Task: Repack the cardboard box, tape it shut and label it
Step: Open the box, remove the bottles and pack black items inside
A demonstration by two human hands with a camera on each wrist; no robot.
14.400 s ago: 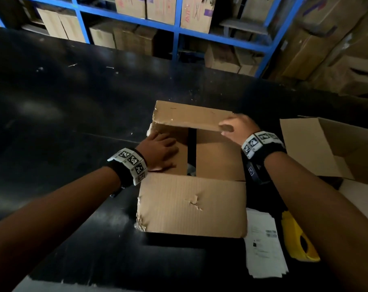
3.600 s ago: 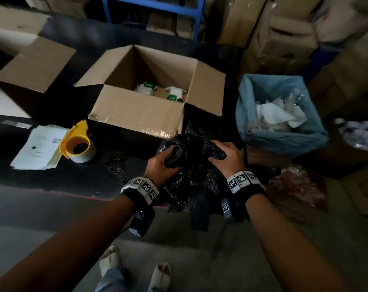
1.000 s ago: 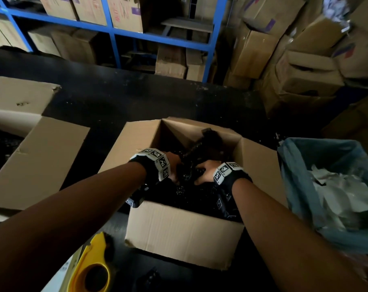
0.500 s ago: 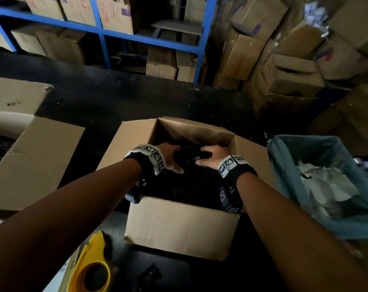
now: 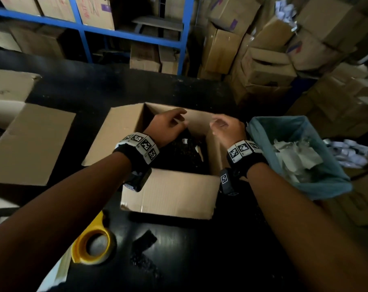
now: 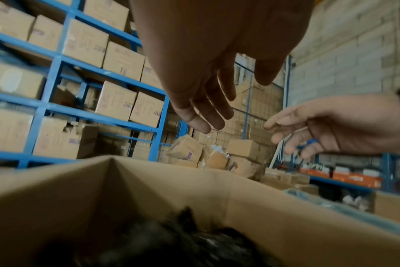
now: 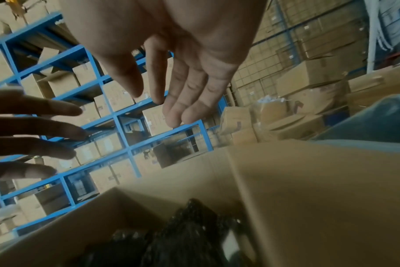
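Note:
An open cardboard box (image 5: pixel 170 192) stands on the black table with its flaps spread. Black bubble wrap (image 5: pixel 182 153) fills its inside, seen too in the left wrist view (image 6: pixel 171 245) and the right wrist view (image 7: pixel 183 240). My left hand (image 5: pixel 168 126) hovers above the box's opening, fingers relaxed and holding nothing. My right hand (image 5: pixel 226 128) hovers beside it over the right side, fingers loosely bent and empty. In the wrist views both palms (image 6: pixel 206 75) (image 7: pixel 171 75) hang free above the box. A yellow tape dispenser (image 5: pixel 93 245) lies at the near left.
A second open box (image 5: pixel 31 144) lies at the left. A blue-lined bin (image 5: pixel 301 157) with crumpled paper stands right of the box. White papers (image 5: pixel 54 272) lie under the dispenser. A scrap of black wrap (image 5: pixel 144 239) lies in front. Blue shelving (image 5: pixel 136 35) with cartons is behind.
Both hands have lifted out of the box and let go of the black bubble wrap, which now lies inside the box. They now hover empty above the opening.

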